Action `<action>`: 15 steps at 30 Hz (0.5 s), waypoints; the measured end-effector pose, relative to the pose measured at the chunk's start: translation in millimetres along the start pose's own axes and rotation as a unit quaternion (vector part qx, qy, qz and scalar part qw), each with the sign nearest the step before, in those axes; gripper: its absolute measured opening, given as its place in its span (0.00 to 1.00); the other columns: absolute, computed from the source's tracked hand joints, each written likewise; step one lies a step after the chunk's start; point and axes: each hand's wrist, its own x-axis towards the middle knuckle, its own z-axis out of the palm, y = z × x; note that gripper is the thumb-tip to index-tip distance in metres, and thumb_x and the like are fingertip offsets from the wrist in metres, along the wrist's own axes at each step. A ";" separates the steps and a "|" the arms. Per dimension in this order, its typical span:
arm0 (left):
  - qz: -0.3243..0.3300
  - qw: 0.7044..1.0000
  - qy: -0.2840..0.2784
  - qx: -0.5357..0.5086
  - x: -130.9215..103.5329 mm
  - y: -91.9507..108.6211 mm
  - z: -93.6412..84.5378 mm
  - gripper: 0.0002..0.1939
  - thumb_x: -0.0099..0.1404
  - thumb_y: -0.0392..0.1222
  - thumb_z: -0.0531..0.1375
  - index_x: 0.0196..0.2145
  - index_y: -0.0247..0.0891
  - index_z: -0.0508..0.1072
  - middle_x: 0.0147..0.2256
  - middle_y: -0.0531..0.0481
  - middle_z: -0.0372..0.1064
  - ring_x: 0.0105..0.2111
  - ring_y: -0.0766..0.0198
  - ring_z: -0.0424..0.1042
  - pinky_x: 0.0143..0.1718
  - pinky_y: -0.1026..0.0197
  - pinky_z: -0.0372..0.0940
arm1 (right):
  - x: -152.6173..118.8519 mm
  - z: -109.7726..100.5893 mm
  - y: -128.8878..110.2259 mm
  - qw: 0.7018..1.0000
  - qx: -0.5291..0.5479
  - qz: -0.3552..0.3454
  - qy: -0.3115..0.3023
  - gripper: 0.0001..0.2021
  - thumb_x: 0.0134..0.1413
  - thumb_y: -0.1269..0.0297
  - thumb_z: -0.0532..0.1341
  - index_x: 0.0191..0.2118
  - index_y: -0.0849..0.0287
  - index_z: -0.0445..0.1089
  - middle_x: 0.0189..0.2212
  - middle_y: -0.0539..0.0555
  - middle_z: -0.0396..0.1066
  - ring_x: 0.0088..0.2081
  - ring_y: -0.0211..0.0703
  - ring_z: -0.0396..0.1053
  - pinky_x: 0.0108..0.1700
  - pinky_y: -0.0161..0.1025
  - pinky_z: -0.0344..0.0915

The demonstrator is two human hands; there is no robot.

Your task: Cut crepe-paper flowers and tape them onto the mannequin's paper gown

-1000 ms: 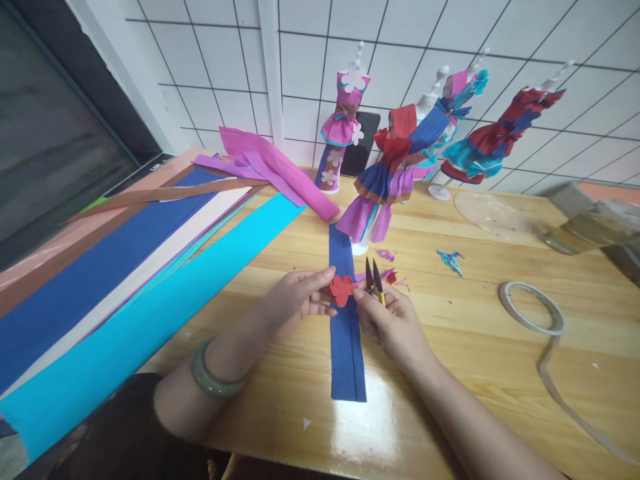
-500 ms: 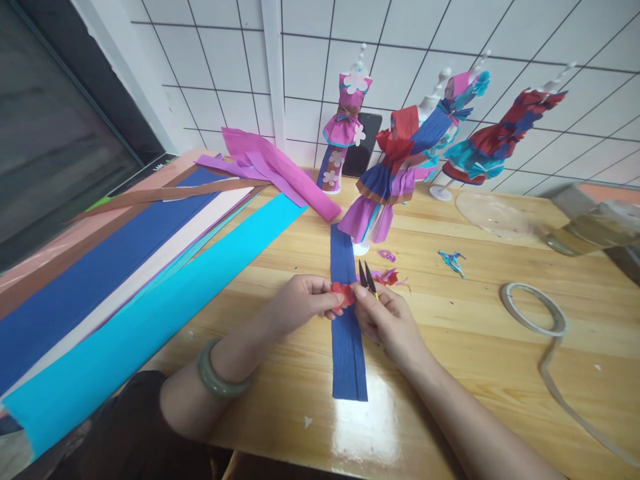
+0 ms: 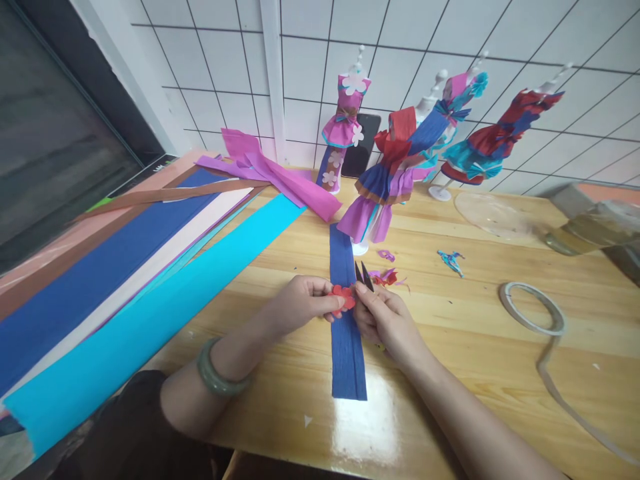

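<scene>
Between the thumb and fingers of my left hand (image 3: 311,301) is a small red paper flower (image 3: 344,297) with rounded petals. My right hand (image 3: 385,317) is closed around a pair of scissors (image 3: 364,275); their dark blades point up and away, slightly apart, and the handles are mostly hidden in my palm. Its thumb and fingertip meet at the flower's right edge. Beneath both hands a dark blue crepe paper strip (image 3: 349,360) lies lengthwise on the wooden table (image 3: 450,400). Just beyond the scissors are red and purple paper scraps (image 3: 390,277).
Small dress stands in crepe paper, such as the pink one (image 3: 347,120) and the red one (image 3: 520,127), line the tiled wall. A phone (image 3: 361,150) leans there. Long paper sheets, including a bright blue one (image 3: 165,300), cover the left. A tape roll (image 3: 533,308) lies right.
The red flower has turned a little in my fingers and shows more of its petals. The scissors' blades have shifted slightly left and lower, closer to my right thumb.
</scene>
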 end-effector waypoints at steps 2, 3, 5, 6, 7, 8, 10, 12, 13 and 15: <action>-0.003 1.000 0.005 -0.018 0.9 -1.7 -1.1 0.09 0.52 0.43 0.60 0.25 0.33 0.71 0.23 0.51 0.67 0.24 0.70 0.65 0.29 0.66 0.60 | -0.6 -0.9 -0.3 1.000 -0.013 -0.007 -0.005 0.21 0.51 0.49 0.54 0.18 0.57 0.51 0.11 0.41 0.45 0.11 0.27 0.42 0.12 0.29 0.40; -0.005 1.000 0.008 -0.026 1.2 -2.1 -1.7 0.09 0.52 0.43 0.60 0.26 0.33 0.72 0.24 0.50 0.68 0.25 0.70 0.65 0.30 0.65 0.60 | -1.0 -1.7 -0.7 1.000 -0.021 -0.011 -0.009 0.21 0.52 0.48 0.52 0.18 0.58 0.51 0.11 0.41 0.45 0.11 0.27 0.43 0.12 0.29 0.40; 0.002 0.999 0.017 -0.044 1.7 -1.9 -2.8 0.10 0.53 0.43 0.60 0.28 0.32 0.73 0.26 0.49 0.69 0.25 0.70 0.65 0.31 0.64 0.60 | -2.0 -3.8 -2.4 0.998 -0.047 -0.017 -0.025 0.22 0.55 0.47 0.47 0.20 0.59 0.56 0.11 0.41 0.45 0.11 0.28 0.43 0.13 0.29 0.41; 0.012 0.998 0.021 -0.053 1.7 -1.1 -3.3 0.10 0.53 0.43 0.60 0.29 0.32 0.73 0.27 0.48 0.69 0.26 0.69 0.64 0.32 0.64 0.60 | -2.5 -5.0 -3.5 0.997 -0.062 -0.017 -0.037 0.22 0.56 0.47 0.45 0.22 0.59 0.58 0.10 0.41 0.45 0.12 0.29 0.43 0.13 0.30 0.42; 0.025 0.998 0.023 -0.061 1.5 0.1 -3.8 0.09 0.53 0.42 0.59 0.29 0.32 0.73 0.28 0.48 0.70 0.27 0.69 0.64 0.32 0.64 0.60 | -3.1 -6.0 -4.9 0.996 -0.078 -0.014 -0.050 0.23 0.57 0.47 0.44 0.25 0.60 0.60 0.11 0.41 0.46 0.12 0.29 0.43 0.14 0.30 0.42; 0.040 0.997 0.025 -0.066 1.2 1.5 -4.3 0.09 0.53 0.42 0.59 0.28 0.32 0.73 0.28 0.48 0.70 0.27 0.69 0.64 0.33 0.64 0.60 | -3.8 -6.8 -6.2 0.994 -0.091 -0.009 -0.063 0.23 0.57 0.48 0.43 0.27 0.61 0.62 0.11 0.41 0.46 0.12 0.29 0.43 0.14 0.30 0.42; 0.062 0.995 0.034 -0.064 0.4 4.5 -5.1 0.08 0.53 0.41 0.59 0.27 0.33 0.73 0.27 0.49 0.70 0.28 0.69 0.65 0.34 0.64 0.59 | -5.3 -7.5 -8.7 0.991 -0.107 0.000 -0.084 0.22 0.58 0.48 0.43 0.30 0.61 0.63 0.12 0.41 0.46 0.13 0.29 0.43 0.15 0.29 0.42; 0.071 0.995 0.043 -0.052 -0.4 7.0 -5.8 0.07 0.53 0.41 0.59 0.26 0.32 0.72 0.26 0.50 0.69 0.28 0.69 0.65 0.34 0.64 0.59 | -6.7 -7.3 -10.6 0.989 -0.113 0.009 -0.099 0.22 0.58 0.48 0.43 0.30 0.61 0.63 0.12 0.41 0.46 0.13 0.29 0.43 0.15 0.29 0.42; 0.073 0.995 0.047 -0.047 -0.7 7.8 -6.1 0.07 0.53 0.40 0.59 0.26 0.32 0.71 0.26 0.50 0.68 0.28 0.69 0.64 0.34 0.64 0.58 | -7.4 -7.0 -11.3 0.988 -0.113 0.014 -0.106 0.22 0.58 0.48 0.43 0.30 0.61 0.62 0.12 0.41 0.46 0.13 0.29 0.42 0.15 0.30 0.41; 0.073 0.996 0.046 -0.039 -1.0 8.9 -6.5 0.07 0.53 0.40 0.60 0.26 0.32 0.71 0.26 0.51 0.68 0.28 0.69 0.64 0.33 0.65 0.58 | -8.5 -6.4 -12.5 0.987 -0.110 0.021 -0.118 0.22 0.58 0.48 0.43 0.30 0.61 0.62 0.12 0.41 0.45 0.13 0.30 0.41 0.15 0.30 0.40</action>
